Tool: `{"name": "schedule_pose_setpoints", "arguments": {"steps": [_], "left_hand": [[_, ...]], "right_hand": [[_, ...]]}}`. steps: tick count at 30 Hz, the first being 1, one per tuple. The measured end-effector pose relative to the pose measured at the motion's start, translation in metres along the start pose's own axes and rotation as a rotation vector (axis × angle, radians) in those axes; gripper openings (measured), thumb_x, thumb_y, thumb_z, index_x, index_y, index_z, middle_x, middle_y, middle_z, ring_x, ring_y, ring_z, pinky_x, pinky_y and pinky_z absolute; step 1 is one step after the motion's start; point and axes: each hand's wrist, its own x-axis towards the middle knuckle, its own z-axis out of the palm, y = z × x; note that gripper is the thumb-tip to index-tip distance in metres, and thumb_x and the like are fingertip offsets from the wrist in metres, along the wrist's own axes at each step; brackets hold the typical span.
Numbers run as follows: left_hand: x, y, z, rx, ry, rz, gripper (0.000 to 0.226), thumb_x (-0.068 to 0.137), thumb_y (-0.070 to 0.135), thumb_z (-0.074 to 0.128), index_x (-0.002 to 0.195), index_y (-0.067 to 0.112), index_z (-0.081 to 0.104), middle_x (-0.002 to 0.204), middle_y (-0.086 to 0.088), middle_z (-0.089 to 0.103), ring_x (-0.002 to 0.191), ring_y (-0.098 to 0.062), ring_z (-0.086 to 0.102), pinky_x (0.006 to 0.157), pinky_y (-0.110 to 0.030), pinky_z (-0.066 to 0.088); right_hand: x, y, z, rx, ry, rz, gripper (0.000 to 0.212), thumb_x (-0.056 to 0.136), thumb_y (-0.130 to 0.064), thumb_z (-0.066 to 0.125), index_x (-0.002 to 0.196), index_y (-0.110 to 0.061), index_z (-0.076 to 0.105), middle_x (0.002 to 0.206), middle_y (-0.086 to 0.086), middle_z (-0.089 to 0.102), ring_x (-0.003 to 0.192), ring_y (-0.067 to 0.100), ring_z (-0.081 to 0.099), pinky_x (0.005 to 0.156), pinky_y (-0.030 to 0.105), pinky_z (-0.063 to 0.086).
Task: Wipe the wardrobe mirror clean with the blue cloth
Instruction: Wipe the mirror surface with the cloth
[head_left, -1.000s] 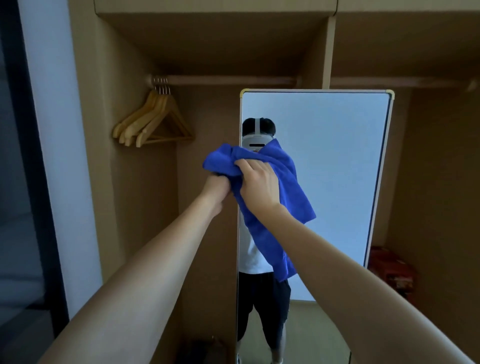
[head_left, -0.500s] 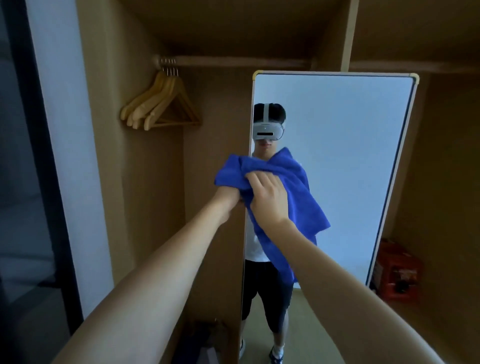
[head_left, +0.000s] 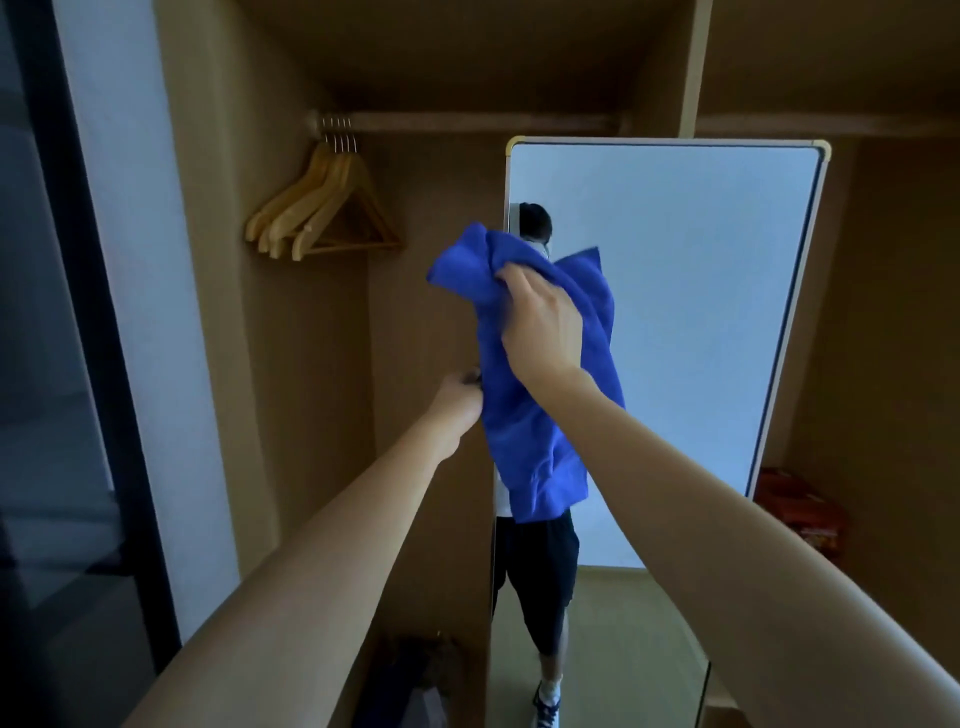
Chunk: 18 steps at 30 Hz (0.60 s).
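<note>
Right of the right hand (head_left: 543, 325), broad mirror (head_left: 701, 312) glass is lying open; the blue cloth (head_left: 535, 415) is hanging below it, covering the left edge, and wooden hangers (head_left: 322, 208) are crowding up-left.

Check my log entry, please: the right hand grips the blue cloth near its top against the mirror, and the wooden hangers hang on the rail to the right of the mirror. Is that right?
One detail is wrong. In the head view the wooden hangers hang on the rail to the left of the mirror, not the right. The rest stands: the right hand has its grip on the blue cloth near its top.
</note>
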Motion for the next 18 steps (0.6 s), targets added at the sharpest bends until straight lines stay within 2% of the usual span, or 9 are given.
{"name": "schedule_pose_setpoints", "arguments": {"steps": [2, 4, 7, 9, 11, 13, 15, 18], "left_hand": [[-0.002, 0.000, -0.001, 0.001, 0.001, -0.021, 0.031, 0.101, 0.008, 0.038, 0.085, 0.024, 0.059, 0.096, -0.002, 0.066, 0.090, -0.018, 0.060, 0.087, -0.040, 0.048], [-0.003, -0.002, 0.000, -0.020, -0.007, -0.015, 0.033, 0.101, 0.007, 0.038, 0.088, 0.027, 0.061, 0.105, -0.010, 0.070, 0.096, -0.024, 0.063, 0.092, -0.046, 0.052], [0.004, -0.011, 0.002, -0.026, -0.006, -0.020, 0.026, 0.101, 0.016, 0.039, 0.110, 0.022, 0.063, 0.116, -0.008, 0.068, 0.105, -0.025, 0.064, 0.096, -0.045, 0.054], [0.006, -0.018, 0.002, -0.014, 0.001, -0.044, 0.025, 0.099, 0.024, 0.046, 0.120, 0.016, 0.059, 0.114, -0.006, 0.066, 0.104, -0.021, 0.061, 0.093, -0.039, 0.052], [0.007, -0.024, 0.000, 0.017, 0.014, -0.063, 0.023, 0.097, 0.017, 0.051, 0.118, 0.014, 0.058, 0.107, -0.007, 0.066, 0.097, -0.022, 0.060, 0.084, -0.034, 0.049], [0.009, -0.030, 0.001, 0.024, 0.009, -0.049, 0.024, 0.096, 0.017, 0.053, 0.119, 0.014, 0.060, 0.111, -0.009, 0.068, 0.104, -0.026, 0.064, 0.086, -0.038, 0.053], [0.007, -0.033, 0.002, 0.003, -0.020, -0.017, 0.028, 0.099, 0.024, 0.048, 0.123, 0.018, 0.060, 0.118, -0.007, 0.068, 0.110, -0.025, 0.064, 0.091, -0.042, 0.054], [-0.003, -0.027, 0.003, 0.040, -0.020, -0.014, 0.028, 0.102, 0.014, 0.039, 0.113, 0.016, 0.065, 0.108, -0.005, 0.070, 0.099, -0.026, 0.065, 0.087, -0.046, 0.055]], "right_hand": [[0.004, -0.003, 0.002, -0.025, 0.004, 0.005, 0.025, 0.081, -0.004, 0.055, 0.103, -0.015, 0.062, 0.098, -0.002, 0.068, 0.085, 0.021, 0.062, 0.071, 0.037, 0.051], [-0.014, -0.001, 0.004, -0.012, -0.030, 0.006, 0.028, 0.081, -0.001, 0.054, 0.105, -0.012, 0.063, 0.100, 0.002, 0.067, 0.089, 0.023, 0.061, 0.076, 0.040, 0.052], [-0.072, 0.004, 0.007, -0.028, -0.174, -0.007, 0.030, 0.079, 0.003, 0.058, 0.106, -0.009, 0.064, 0.103, 0.007, 0.065, 0.095, 0.027, 0.060, 0.081, 0.040, 0.051], [-0.114, 0.011, 0.013, 0.028, -0.223, 0.016, 0.023, 0.073, 0.005, 0.059, 0.090, -0.010, 0.062, 0.086, 0.003, 0.064, 0.078, 0.025, 0.060, 0.068, 0.039, 0.051], [-0.137, 0.018, 0.019, 0.041, -0.263, 0.063, 0.021, 0.070, 0.005, 0.059, 0.081, -0.013, 0.057, 0.076, -0.001, 0.060, 0.067, 0.021, 0.056, 0.059, 0.042, 0.050], [-0.133, 0.021, 0.019, 0.018, -0.317, 0.059, 0.021, 0.073, 0.001, 0.058, 0.087, -0.015, 0.059, 0.081, -0.002, 0.064, 0.070, 0.021, 0.059, 0.059, 0.042, 0.052], [-0.116, 0.020, 0.010, -0.007, -0.313, 0.033, 0.030, 0.077, 0.000, 0.058, 0.103, -0.016, 0.063, 0.093, -0.001, 0.068, 0.080, 0.023, 0.063, 0.063, 0.042, 0.054], [-0.070, 0.017, -0.006, -0.002, -0.163, 0.033, 0.039, 0.079, 0.003, 0.055, 0.114, -0.013, 0.063, 0.100, 0.004, 0.070, 0.085, 0.027, 0.066, 0.066, 0.040, 0.054]]}}
